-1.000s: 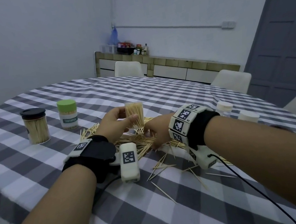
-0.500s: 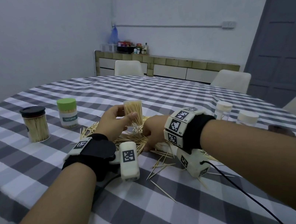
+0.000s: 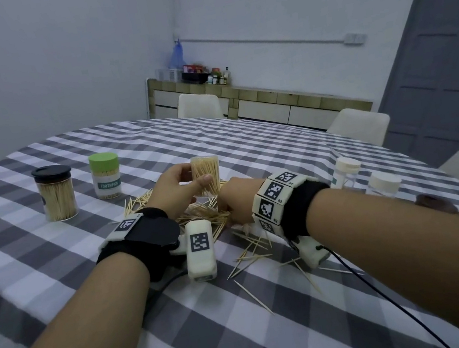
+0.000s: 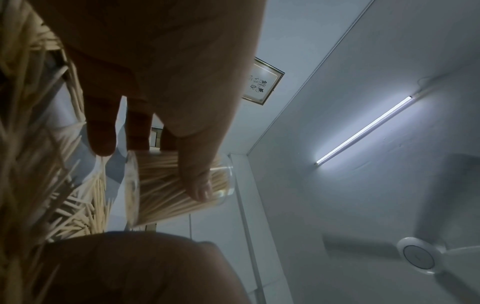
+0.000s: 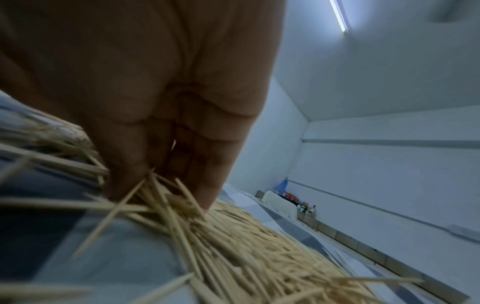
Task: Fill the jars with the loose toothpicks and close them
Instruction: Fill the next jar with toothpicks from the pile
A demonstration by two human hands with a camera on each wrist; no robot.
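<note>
Thin wood, light and springy — I keep my left hand [image 3: 178,189] wrapped round the open jar [image 3: 206,174] above the pile [image 5: 259,242] while my right hand [image 3: 234,203] pinches toothpicks mid-length.

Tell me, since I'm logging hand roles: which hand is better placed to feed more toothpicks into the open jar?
Right hand: its fingers are already down in the loose toothpicks, while the left hand grips the open jar.

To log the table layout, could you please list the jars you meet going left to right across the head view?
Black-lidded jar → green-lidded jar → open jar held by the left hand → two white-lidded jars.
</note>
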